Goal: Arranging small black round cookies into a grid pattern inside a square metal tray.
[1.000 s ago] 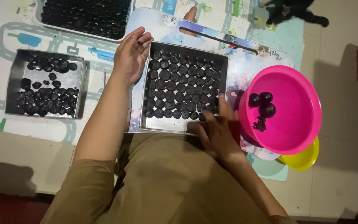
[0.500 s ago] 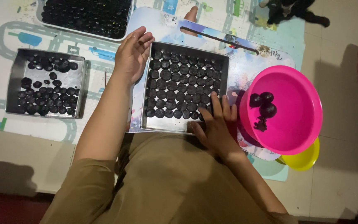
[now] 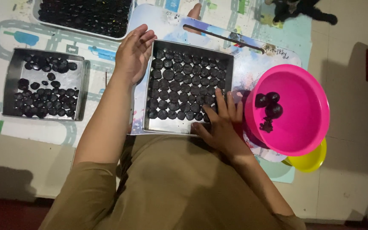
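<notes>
Since a second ago, the right hand (image 3: 221, 127) has slid from the tray's near right corner further onto the dark discs, fingers (image 3: 220, 101) now spread flat over the last rows. Nothing else has shifted.

Seen from above, a square metal tray (image 3: 188, 46) lies in front of the person, on a pale patterned board (image 3: 252, 64) that rests on a play mat printed with roads. With near-equal sides, the tray shows no clear long axis; it sits slightly turned, its far right corner angled a little toward the pink bowl (image 3: 311, 110). It is shallow, grey and shiny at the rim, and packed with neat rows of small round black discs (image 3: 184, 85), touching one another. A bare strip of metal shows along its near edge.

Resting against the tray's far left corner, the left hand (image 3: 133, 53) lies open and loose, fingertips touching the rim, gripping nothing. The right hand is likewise open, palm down, fingers pressing on discs at the near right corner; whether a disc is pinched beneath cannot be told.

Just to the right of the tray, the pink bowl holds a few dark lumps and sits above a yellow bowl (image 3: 311, 159). A second tray (image 3: 10, 85), half filled, lies well to the left, and a third tray (image 3: 81, 32) lies beyond.
</notes>
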